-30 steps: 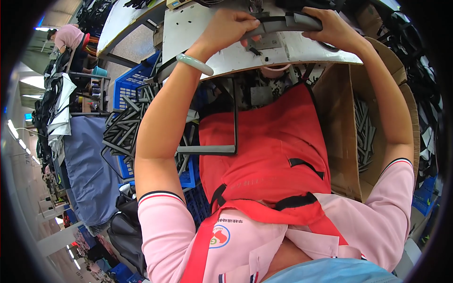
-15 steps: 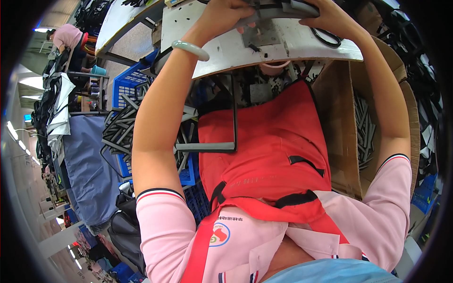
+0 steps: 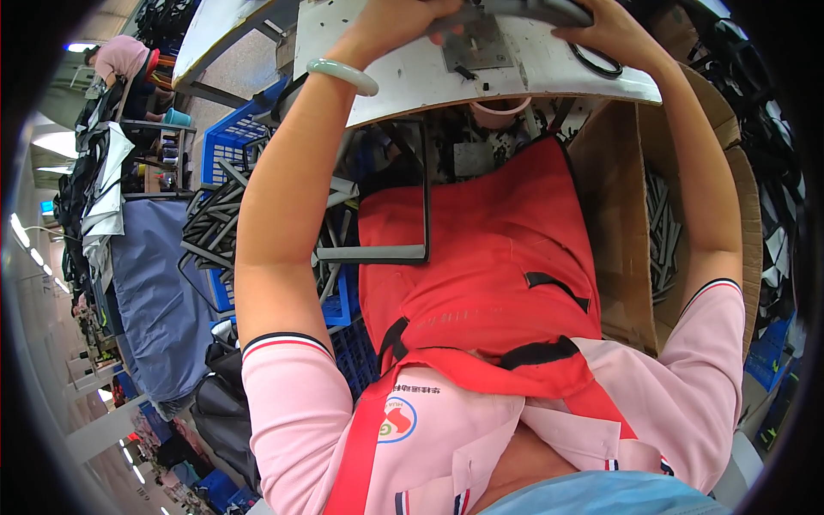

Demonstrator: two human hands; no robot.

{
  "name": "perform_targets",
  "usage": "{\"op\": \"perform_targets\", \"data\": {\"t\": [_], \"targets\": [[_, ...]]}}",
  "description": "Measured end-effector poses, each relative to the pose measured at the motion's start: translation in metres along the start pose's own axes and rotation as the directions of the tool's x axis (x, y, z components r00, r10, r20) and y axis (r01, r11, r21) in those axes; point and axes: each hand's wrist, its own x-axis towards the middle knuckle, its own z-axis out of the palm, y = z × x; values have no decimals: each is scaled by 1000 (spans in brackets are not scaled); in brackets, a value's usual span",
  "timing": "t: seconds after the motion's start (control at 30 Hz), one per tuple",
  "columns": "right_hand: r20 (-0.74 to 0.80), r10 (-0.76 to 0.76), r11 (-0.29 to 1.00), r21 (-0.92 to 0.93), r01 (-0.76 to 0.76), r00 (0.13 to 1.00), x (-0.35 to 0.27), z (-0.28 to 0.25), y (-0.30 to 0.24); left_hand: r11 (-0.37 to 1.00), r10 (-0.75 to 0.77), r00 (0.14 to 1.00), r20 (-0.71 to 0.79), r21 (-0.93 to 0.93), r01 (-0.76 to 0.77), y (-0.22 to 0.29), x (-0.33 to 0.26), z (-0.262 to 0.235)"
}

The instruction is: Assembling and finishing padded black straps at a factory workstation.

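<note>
A curved grey strip point(image 3: 536, 9) with darker edges spans between my hands above the white worktable point(image 3: 386, 90), partly cut off by the top of the picture. My left hand point(image 3: 399, 24) grips its left end, the fingers curled and partly out of view. At the other end, my right hand point(image 3: 614, 33) has its fingers closed around the strip. Below them, a grey metal plate point(image 3: 481, 53) is set into the tabletop. A thin black loop point(image 3: 598, 62) lies on the table under my right hand.
Left of my lap, a blue crate point(image 3: 225, 146) overflows with grey strips point(image 3: 215, 215), and a black-edged frame-like piece point(image 3: 373, 254) hangs over my red apron point(image 3: 489, 232). A cardboard box point(image 3: 618, 215) with more strips stands at right. Another person point(image 3: 124, 60) works far left.
Both hands and the strip have moved slightly up toward the top edge of the picture. The strip stays in both hands.
</note>
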Motion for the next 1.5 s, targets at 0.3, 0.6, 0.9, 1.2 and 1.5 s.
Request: {"op": "perform_targets", "data": {"t": [0.3,0.6,0.9,1.2,1.5], "targets": [[-166,-290,957,-34,288,942,-20,44,44,985,-51,998,44,-161,58,-33,-44,-20],[-18,-771,565,-483,670,637,-82,174,-105,965,134,960,246,189,-183,-18,-62,75],[-31,-490,870,-68,488,871,-76,141,-43,998,44,993,113,49,-50,-105,-143,21],[-50,-408,896,170,411,911,-88,123,-18,964,-243,839,486,217,153,-86,-170,35],[124,-80,914,406,23,989,-118,70,-24,975,-175,910,375,-59,212,-80,-171,22]]}}
